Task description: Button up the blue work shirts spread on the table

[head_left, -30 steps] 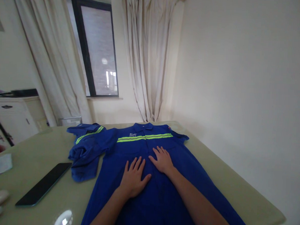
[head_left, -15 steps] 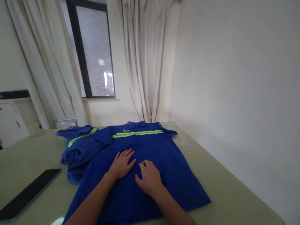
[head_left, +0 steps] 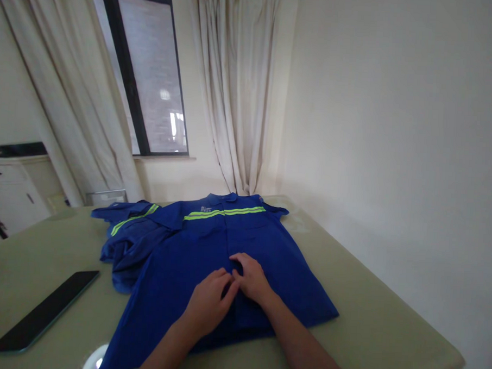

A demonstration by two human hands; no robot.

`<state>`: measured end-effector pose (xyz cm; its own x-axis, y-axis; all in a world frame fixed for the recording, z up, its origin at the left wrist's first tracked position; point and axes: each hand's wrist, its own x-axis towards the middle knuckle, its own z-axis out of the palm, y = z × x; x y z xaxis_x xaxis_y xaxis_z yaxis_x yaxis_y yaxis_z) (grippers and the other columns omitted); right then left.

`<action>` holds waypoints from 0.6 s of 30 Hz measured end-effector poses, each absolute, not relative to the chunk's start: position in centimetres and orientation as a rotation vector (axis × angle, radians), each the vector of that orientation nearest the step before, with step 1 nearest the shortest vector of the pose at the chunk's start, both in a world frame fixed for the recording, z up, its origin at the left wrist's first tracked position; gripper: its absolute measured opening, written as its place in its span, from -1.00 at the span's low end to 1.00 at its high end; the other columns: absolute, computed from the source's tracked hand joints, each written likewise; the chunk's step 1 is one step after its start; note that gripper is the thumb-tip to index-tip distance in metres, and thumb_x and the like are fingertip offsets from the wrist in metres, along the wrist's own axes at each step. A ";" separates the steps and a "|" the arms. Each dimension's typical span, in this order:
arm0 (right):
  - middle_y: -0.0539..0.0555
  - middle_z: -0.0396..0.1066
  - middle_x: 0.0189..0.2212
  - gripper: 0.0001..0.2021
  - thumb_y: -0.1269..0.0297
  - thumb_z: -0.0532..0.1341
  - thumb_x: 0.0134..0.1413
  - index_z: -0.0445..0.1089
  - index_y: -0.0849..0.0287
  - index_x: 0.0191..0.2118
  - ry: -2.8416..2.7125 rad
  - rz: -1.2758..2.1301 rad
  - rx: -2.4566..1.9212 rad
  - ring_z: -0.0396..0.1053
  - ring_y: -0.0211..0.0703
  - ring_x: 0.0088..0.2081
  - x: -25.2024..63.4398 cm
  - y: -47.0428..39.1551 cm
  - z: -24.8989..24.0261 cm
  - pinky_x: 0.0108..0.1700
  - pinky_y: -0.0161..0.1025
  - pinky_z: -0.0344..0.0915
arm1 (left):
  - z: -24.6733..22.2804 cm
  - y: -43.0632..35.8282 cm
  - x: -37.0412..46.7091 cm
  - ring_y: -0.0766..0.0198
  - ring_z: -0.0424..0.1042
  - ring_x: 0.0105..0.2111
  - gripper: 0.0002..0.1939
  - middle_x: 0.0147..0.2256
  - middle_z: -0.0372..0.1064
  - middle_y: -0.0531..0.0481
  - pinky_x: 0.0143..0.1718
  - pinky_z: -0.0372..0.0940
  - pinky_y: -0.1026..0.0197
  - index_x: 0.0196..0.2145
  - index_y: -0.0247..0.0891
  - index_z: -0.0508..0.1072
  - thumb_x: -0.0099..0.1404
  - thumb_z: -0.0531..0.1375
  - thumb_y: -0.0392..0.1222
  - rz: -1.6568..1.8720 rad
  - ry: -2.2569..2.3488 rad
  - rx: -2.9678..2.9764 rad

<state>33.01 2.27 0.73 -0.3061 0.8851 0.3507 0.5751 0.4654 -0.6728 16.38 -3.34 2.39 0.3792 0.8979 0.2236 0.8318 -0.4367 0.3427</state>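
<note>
A blue work shirt [head_left: 198,239] with a yellow-green reflective stripe across the chest lies spread on the table, collar away from me. My left hand [head_left: 211,300] rests over its lower middle, fingers curled with the fingertips hidden against the cloth. Just right of it, my right hand [head_left: 250,277] touches the front placket, thumb and index finger apart in a curve. The two hands nearly meet at the thumb of the left. Left of the shirt, a second blue garment [head_left: 131,245] with a similar stripe lies crumpled.
The greenish table [head_left: 370,320] has its right edge beside a bare wall. A black flat panel [head_left: 47,309] lies at the left, with a white round object [head_left: 95,358] near the front edge. Behind are curtains, a window and a white cabinet [head_left: 13,190].
My left hand has moved down toward me and curled its fingers. My right hand has shifted slightly up and right. The shirt's lower hem has drawn up a little, and the view has tilted slightly.
</note>
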 end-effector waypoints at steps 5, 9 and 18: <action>0.12 0.53 -0.02 -0.55 0.56 0.20 -0.02 0.48 0.13 0.02 -1.968 0.583 -1.168 0.46 -0.04 0.02 33.0 2.4 0.4 0.16 -0.10 0.31 | 1.6 -5.5 17.2 -0.07 0.35 0.01 -0.51 0.00 0.42 -0.10 0.11 0.17 -0.08 -0.09 -0.15 0.49 0.10 0.41 0.13 0.619 1.328 2.274; 0.10 0.53 -0.11 -0.76 0.39 0.23 0.18 0.49 0.11 -0.04 -1.856 0.616 -1.121 0.46 -0.06 -0.05 33.1 2.2 1.2 0.09 -0.10 0.34 | 1.5 -4.4 16.7 0.17 0.34 -0.26 -0.78 -0.31 0.40 0.06 -0.16 0.21 0.16 -0.32 -0.19 0.45 0.21 0.33 -0.02 0.755 1.215 1.981; 0.11 0.41 0.04 -0.43 0.00 0.46 0.02 0.39 0.02 0.13 -2.204 0.450 -0.827 0.32 0.02 0.07 33.4 -1.7 5.2 0.17 -0.05 0.22 | 0.4 -1.6 14.4 0.33 0.23 -0.49 -0.49 -0.55 0.29 0.14 -0.42 0.13 0.29 -0.51 -0.25 0.43 0.12 0.34 0.29 1.180 1.118 1.279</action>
